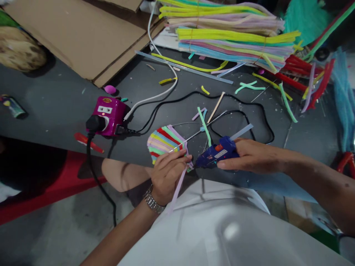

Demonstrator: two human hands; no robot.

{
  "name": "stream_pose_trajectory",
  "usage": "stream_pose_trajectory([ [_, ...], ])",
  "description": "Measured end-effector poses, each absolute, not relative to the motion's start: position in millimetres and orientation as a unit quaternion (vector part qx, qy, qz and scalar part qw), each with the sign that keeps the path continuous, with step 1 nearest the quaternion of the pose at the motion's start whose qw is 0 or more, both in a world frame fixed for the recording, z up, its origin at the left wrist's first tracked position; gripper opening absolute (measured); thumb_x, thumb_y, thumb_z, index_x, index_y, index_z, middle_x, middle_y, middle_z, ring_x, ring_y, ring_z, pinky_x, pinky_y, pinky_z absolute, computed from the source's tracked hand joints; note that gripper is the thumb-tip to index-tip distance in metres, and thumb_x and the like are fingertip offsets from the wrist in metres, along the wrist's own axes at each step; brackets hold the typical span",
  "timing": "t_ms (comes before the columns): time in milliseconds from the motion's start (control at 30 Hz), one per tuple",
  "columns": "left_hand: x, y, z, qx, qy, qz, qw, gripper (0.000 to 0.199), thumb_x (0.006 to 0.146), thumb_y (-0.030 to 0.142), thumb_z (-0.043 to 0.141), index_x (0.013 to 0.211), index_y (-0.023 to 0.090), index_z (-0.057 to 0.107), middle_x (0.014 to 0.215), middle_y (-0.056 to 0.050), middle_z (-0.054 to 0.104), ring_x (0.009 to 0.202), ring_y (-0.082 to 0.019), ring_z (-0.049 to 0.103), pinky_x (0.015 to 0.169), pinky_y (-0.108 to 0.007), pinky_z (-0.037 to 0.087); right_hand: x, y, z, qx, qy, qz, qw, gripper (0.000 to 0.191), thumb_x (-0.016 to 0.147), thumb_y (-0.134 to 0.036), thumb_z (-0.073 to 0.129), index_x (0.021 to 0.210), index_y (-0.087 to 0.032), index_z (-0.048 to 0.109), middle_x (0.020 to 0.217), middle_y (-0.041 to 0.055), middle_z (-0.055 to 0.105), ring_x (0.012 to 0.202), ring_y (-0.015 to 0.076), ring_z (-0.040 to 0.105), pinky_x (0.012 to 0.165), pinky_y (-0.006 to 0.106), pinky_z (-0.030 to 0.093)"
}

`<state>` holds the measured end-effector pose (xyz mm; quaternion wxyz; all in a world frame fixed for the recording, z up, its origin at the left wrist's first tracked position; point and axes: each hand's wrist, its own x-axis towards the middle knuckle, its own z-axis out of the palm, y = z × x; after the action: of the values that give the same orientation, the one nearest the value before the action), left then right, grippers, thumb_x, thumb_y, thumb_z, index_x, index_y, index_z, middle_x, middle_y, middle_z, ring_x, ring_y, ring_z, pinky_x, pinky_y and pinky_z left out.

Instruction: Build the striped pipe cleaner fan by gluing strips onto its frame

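Pinching striped pipe-cleaner fan (164,141) in left hand (168,175) at six-o'clock edge of bench (63,92); gripping glue gun (215,154) in right hand (253,155), three o'clock of fan. Likely gluing lilac strip (178,188) (dangling); next needing a steady nozzle (198,164).

Striped multicolored fan-shaped piece (164,141), blue glue gun (215,153) just beside it
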<state>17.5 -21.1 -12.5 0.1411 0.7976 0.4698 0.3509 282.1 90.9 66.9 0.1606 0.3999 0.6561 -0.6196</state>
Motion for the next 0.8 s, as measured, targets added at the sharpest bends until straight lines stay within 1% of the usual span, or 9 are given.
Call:
stream_pose_trajectory([
  [133, 18.3, -20.9, -13.5, 0.794, 0.469, 0.361, 0.138, 0.019, 0.098, 0.008, 0.057, 0.105, 0.019, 0.071, 0.104, -0.005, 0.083, 0.114, -0.022, 0.075, 0.099, -0.036, 0.051, 282.2, 89.9, 66.8, 0.398, 0.655, -0.624, 0.153, 0.056, 0.087, -0.067, 0.055, 0.059, -0.022, 0.04, 0.061, -0.002, 0.041, 0.056, 0.0105, 0.038, 0.05, 0.027, 0.029],
  [333, 18.7, -20.4, -11.2, 0.796, 0.472, 0.358, 0.128, 0.019, 0.099, 0.01, 0.057, 0.108, 0.02, 0.071, 0.104, -0.005, 0.083, 0.112, -0.022, 0.076, 0.098, -0.036, 0.053, 283.3, 87.7, 65.0, 0.407, 0.663, -0.611, 0.148, 0.056, 0.088, -0.068, 0.055, 0.06, -0.021, 0.044, 0.063, -0.0011, 0.044, 0.058, 0.0113, 0.042, 0.051, 0.027, 0.03],
  [467, 20.0, -19.9, -9.5, 0.795, 0.473, 0.36, 0.122, 0.019, 0.1, 0.01, 0.057, 0.108, 0.019, 0.071, 0.104, -0.006, 0.083, 0.112, -0.022, 0.076, 0.098, -0.036, 0.054, 283.4, 86.3, 65.5, 0.402, 0.676, -0.601, 0.141, 0.054, 0.091, -0.064, 0.054, 0.06, -0.021, 0.042, 0.063, -0.0015, 0.042, 0.059, 0.011, 0.04, 0.053, 0.028, 0.03],
  [633, 21.1, -20.2, -10.5, 0.79, 0.475, 0.367, 0.123, 0.019, 0.1, 0.01, 0.056, 0.106, 0.019, 0.071, 0.103, -0.006, 0.083, 0.112, -0.022, 0.076, 0.099, -0.037, 0.053, 282.7, 85.6, 68.0, 0.411, 0.67, -0.598, 0.154, 0.056, 0.088, -0.07, 0.053, 0.061, -0.021, 0.045, 0.063, -0.002, 0.042, 0.058, 0.0115, 0.04, 0.054, 0.028, 0.031],
  [800, 21.0, -20.6, -10.3, 0.79, 0.48, 0.362, 0.123, 0.018, 0.1, 0.01, 0.056, 0.105, 0.019, 0.071, 0.103, -0.006, 0.083, 0.111, -0.022, 0.076, 0.101, -0.037, 0.052, 282.5, 84.9, 67.6, 0.404, 0.682, -0.592, 0.144, 0.06, 0.089, -0.069, 0.052, 0.055, -0.022, 0.037, 0.058, -0.0029, 0.037, 0.057, 0.0117, 0.04, 0.054, 0.028, 0.03],
])
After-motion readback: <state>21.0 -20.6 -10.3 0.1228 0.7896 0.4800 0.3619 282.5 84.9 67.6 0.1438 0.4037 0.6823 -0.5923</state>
